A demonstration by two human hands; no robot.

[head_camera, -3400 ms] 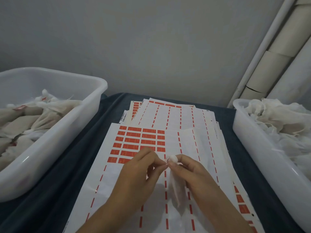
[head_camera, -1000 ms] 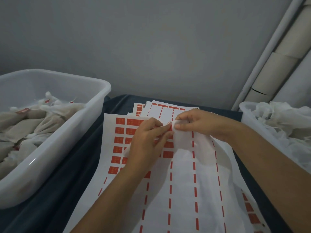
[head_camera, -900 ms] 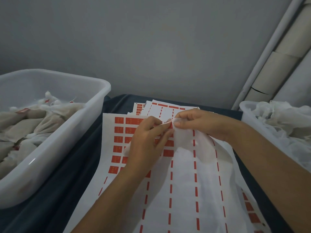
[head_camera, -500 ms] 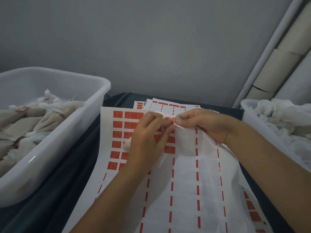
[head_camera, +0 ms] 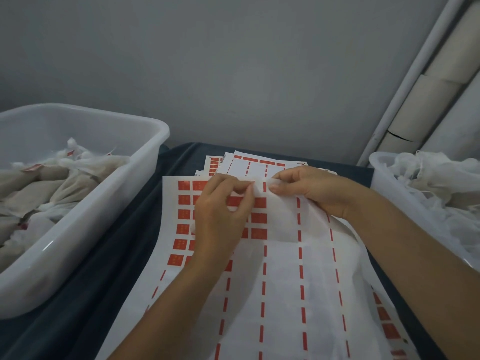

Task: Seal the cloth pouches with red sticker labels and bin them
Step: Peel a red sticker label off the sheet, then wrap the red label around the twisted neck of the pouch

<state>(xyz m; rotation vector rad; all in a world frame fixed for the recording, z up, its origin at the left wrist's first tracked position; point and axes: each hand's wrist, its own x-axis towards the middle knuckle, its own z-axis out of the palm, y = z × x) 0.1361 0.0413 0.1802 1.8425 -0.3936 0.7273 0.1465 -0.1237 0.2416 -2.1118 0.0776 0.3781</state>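
Over the glossy sticker sheet (head_camera: 280,281), both hands pinch a thin, gauzy white cloth pouch (head_camera: 283,216): left hand (head_camera: 220,219) at 9 o'clock, right hand (head_camera: 317,190) at 2 o'clock, fingers curled.

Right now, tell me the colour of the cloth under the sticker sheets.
Dark navy blue cloth; the head view, the only one, shows it.

Both hands (head_camera: 259,193) have moved up the sticker sheet (head_camera: 280,281) — pouch (head_camera: 283,216) now draped flat over it.

Left hand (head_camera: 220,216) hides several red stickers (head_camera: 259,218); sticker print perhaps too small to read
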